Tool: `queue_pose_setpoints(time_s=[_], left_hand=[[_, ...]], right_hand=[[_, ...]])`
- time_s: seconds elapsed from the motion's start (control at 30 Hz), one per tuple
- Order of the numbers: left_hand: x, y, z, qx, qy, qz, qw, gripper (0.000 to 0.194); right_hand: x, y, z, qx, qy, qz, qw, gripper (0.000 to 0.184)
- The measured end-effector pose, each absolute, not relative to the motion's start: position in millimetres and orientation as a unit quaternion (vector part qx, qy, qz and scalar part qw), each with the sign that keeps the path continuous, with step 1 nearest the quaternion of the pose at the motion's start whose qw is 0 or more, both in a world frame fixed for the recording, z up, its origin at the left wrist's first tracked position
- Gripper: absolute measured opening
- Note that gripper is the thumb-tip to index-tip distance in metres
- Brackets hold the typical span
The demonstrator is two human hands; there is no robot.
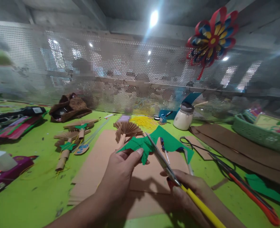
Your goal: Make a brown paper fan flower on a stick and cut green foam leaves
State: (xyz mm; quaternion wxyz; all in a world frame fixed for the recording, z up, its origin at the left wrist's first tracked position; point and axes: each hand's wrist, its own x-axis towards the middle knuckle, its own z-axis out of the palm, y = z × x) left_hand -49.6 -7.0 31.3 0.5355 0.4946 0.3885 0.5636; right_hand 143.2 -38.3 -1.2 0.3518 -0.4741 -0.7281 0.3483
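Observation:
My left hand (124,167) pinches a piece of green paper (137,146) with jagged, pointed edges, above a stack of brown cardboard sheets (92,161). In my right hand (189,186) is a pair of scissors (162,161) with yellow on the handle. Its blades point up and left and lie against the green paper, looking nearly closed. A larger green sheet (170,139) spreads just behind the blades. A pleated brown paper fan (129,130) lies beyond my left hand.
Finished-looking paper figures with green stars (67,146) lie at left. A white jar (183,118) stands at the back, near yellow shreds (144,122). At right are an orange-handled cutter (253,198), brown sheets (244,148) and a green basket (260,131). A purple power strip (18,167) sits left.

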Motion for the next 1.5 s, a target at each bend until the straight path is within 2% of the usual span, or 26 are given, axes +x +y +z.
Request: queue_pose_setpoints(time_s=[1.0,1.23,1.5], left_hand=[[-49.0,-7.5,28.0,0.486,0.396,0.564,0.538,0.013],[-50.0,-7.0,30.6,0.485,0.400,0.557,0.543,0.012],[-50.2,-6.0,28.0,0.483,0.398,0.559,0.545,0.012]], right_hand=[[143.5,-39.1,-2.4,-0.478,-0.718,0.355,0.360,0.046],[144.0,-38.8,-0.8,-0.470,-0.731,0.344,0.354,0.053],[146.2,-37.8,-2.6,-0.467,-0.734,0.341,0.356,0.048]])
